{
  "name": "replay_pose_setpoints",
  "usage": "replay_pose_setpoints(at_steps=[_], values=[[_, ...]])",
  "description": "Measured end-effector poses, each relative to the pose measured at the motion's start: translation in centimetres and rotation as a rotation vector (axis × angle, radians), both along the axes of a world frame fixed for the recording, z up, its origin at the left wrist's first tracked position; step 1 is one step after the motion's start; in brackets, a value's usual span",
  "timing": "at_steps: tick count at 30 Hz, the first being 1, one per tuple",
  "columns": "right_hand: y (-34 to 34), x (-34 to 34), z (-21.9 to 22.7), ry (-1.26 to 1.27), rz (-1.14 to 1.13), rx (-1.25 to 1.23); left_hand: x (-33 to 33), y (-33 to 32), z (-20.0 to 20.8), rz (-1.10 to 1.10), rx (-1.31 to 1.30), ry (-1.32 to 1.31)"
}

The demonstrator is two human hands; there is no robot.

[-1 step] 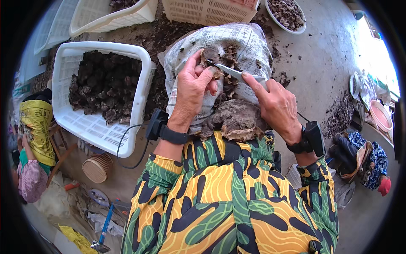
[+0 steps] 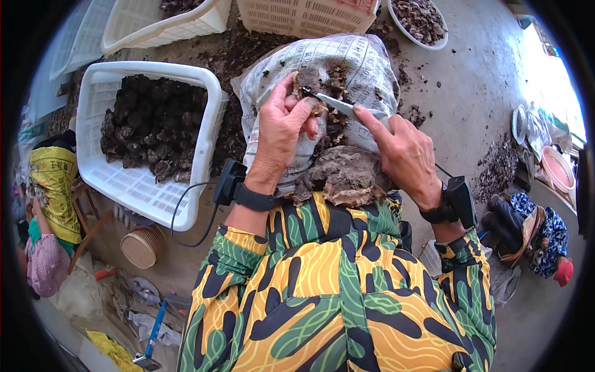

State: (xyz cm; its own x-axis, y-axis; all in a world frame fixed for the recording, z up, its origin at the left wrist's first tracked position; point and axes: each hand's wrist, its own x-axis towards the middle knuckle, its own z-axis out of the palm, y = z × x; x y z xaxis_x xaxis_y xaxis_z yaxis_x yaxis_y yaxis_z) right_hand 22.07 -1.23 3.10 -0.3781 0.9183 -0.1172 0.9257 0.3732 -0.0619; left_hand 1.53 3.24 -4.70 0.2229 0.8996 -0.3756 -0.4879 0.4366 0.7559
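- A small brown, ragged piece (image 2: pixel 308 82) is pinched between thumb and fingers of the left hand (image 2: pixel 276 133); it is held above a stuffed white woven sack (image 2: pixel 269 65).
- A knife (image 2: pixel 339 105) with a pale blade is gripped in the right hand (image 2: pixel 406 152), whose fingers are curled around it, the index laid along it; its handle is mostly hidden by the hand.
- The knife's tip is brought to the piece, close beside the left thumb.
- The top of the sack is strewn with dark crumbs and scraps (image 2: pixel 336 124).
- A larger dark clump (image 2: pixel 344 170) with a paler, ragged edge is rested at the near side of the sack, against the person's lap; it is touched by neither hand's fingers, as far as can be seen.
- Each wrist is fitted with a black strapped device (image 2: pixel 255 198).
- To the left, a white plastic basket (image 2: pixel 87 136) is heaped with dark clumps (image 2: pixel 158 124).
- Beyond the sack, a pale crate (image 2: pixel 304 20) is seen, and a round white basin (image 2: pixel 441 43) is filled with brown pieces (image 2: pixel 418 20).
- At the far left, a co-worker (image 2: pixel 48 263) is partly shown.
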Motion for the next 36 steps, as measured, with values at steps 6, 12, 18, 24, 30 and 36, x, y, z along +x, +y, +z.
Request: replay_pose_setpoints(at_steps=[6, 12, 18, 24, 30, 36], values=[[0.6, 2.3, 0.8, -0.020, 0.072, -0.034, -0.1, -0.1, 0.0, 0.020, -0.019, -0.054], [0.7, 1.7, 0.0, -0.029, 0.019, -0.002, 0.3, 0.3, -0.4, 0.008, 0.027, -0.026], [3.0, 1.2, -0.3, 0.151, -0.053, 0.066, 0.7, -0.1, -0.2, -0.042, 0.019, 0.019], [2.2, 2.0, 0.2, 0.305, 0.045, -0.105, 0.2, 0.0, -0.6, -0.047, 0.003, -0.061], [1.9, 2.3, -0.3, 0.426, 0.083, -0.248, -0.3, 0.1, -0.6, -0.080, 0.003, -0.096], [2.1, 1.1, 0.1, 0.292, 0.040, -0.218, -0.2, 0.1, -0.5, -0.063, -0.014, -0.099]])
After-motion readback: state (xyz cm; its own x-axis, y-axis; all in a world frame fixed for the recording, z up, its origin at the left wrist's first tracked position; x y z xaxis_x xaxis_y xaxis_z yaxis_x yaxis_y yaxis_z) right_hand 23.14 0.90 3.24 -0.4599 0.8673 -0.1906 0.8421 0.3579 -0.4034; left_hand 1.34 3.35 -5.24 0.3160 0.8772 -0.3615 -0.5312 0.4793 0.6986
